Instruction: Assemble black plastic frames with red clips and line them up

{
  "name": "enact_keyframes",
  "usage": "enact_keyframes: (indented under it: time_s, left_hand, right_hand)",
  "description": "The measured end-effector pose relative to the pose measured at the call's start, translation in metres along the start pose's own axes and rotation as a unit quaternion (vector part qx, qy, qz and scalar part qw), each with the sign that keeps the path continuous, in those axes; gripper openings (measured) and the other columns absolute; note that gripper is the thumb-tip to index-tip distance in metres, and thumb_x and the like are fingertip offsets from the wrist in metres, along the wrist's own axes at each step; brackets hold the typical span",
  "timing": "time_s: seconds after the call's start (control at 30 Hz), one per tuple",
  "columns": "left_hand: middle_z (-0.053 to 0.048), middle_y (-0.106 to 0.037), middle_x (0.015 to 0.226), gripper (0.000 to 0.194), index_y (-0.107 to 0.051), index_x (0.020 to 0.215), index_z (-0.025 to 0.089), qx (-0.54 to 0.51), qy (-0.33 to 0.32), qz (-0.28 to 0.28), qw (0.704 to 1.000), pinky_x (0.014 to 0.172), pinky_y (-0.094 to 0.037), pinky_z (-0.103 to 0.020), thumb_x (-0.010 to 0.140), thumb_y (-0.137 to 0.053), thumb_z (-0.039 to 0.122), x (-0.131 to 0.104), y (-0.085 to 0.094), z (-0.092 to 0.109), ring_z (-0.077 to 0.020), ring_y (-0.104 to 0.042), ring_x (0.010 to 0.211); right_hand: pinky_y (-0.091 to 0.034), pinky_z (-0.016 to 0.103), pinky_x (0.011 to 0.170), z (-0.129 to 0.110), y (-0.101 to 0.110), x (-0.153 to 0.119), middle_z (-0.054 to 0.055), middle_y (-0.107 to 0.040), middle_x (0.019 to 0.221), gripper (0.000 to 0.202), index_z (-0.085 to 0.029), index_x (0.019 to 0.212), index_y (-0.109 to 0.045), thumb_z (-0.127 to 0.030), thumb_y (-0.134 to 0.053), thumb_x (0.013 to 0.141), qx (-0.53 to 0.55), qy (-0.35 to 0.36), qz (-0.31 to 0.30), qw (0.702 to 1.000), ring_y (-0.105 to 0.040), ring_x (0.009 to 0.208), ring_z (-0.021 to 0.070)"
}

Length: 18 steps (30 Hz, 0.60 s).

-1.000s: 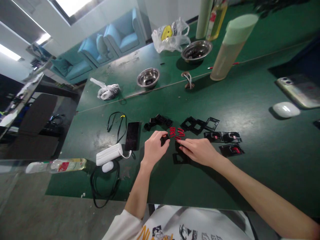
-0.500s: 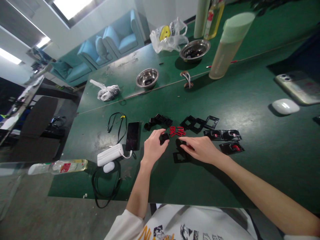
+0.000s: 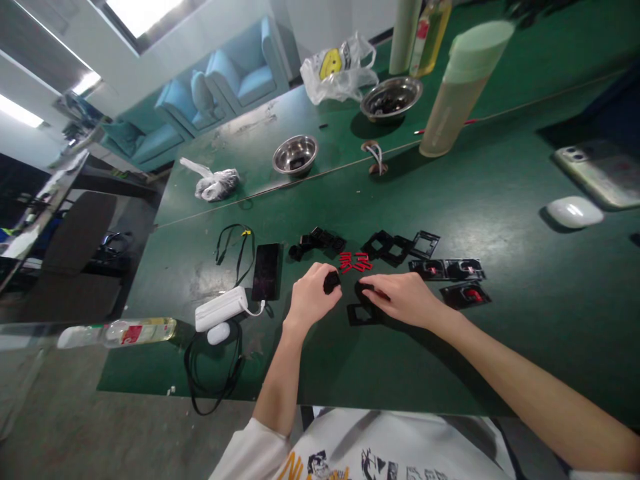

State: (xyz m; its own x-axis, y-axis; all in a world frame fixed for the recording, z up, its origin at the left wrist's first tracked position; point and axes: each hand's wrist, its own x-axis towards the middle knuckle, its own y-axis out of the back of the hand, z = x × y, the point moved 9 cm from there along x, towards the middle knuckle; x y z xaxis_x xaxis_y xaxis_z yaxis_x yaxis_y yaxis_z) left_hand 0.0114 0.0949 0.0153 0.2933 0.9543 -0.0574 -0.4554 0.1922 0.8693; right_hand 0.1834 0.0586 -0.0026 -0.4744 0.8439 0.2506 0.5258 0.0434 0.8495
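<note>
My left hand (image 3: 314, 292) is closed around a small black plastic part (image 3: 331, 282), held between thumb and fingers. Close by on the right, my right hand (image 3: 400, 297) has its fingers together on a dark round piece (image 3: 364, 288), partly hidden under the fingertips. Below that piece lies a flat black square frame (image 3: 361, 315). Small red strips (image 3: 361, 261) are spread on the table just beyond both hands. Several black frames (image 3: 399, 248) lie past my right hand, and small black parts (image 3: 317, 239) form a row past my left.
Black pieces with red inside (image 3: 465, 269) lie at right. A phone (image 3: 267, 272), white power bank (image 3: 220, 309) and cables are left. Steel bowls (image 3: 295, 156), a tall bottle (image 3: 457, 93) and a plastic bag (image 3: 337, 70) stand farther back on the green table (image 3: 320, 373).
My left hand has turned the black part and moved slightly right, its fingers curling closer around it. My right hand stays nearly in place on the dark round piece.
</note>
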Motion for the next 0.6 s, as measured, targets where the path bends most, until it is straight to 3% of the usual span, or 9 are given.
enact_keyframes:
  time_s: [0.4,0.6]
  left_hand:
    - [0.001,-0.070,0.108,0.023,-0.065,0.105,0.026,-0.005,-0.014,0.017,1.000,0.074,-0.048,-0.027,0.085,-0.072,0.018,-0.001,0.001,0.006,-0.0169,-0.067,0.090]
    - [-0.001,-0.071,0.103,0.022,-0.065,0.101,0.025,-0.029,-0.049,0.055,0.997,0.084,-0.052,-0.032,0.084,-0.072,0.013,-0.001,0.009,0.012,-0.0209,-0.065,0.100]
  right_hand:
    - [-0.045,0.028,0.065,-0.001,0.001,0.001,0.007,-0.084,0.098,0.027,-0.018,0.119,-0.074,-0.032,-0.055,0.106,0.006,0.000,0.002,1.000,-0.077,0.078,0.0195]
    - [-0.046,0.029,0.064,-0.001,0.002,0.002,0.006,-0.084,0.098,0.028,-0.020,0.118,-0.075,-0.032,-0.053,0.106,0.008,-0.003,-0.005,1.000,-0.077,0.078,0.0198]
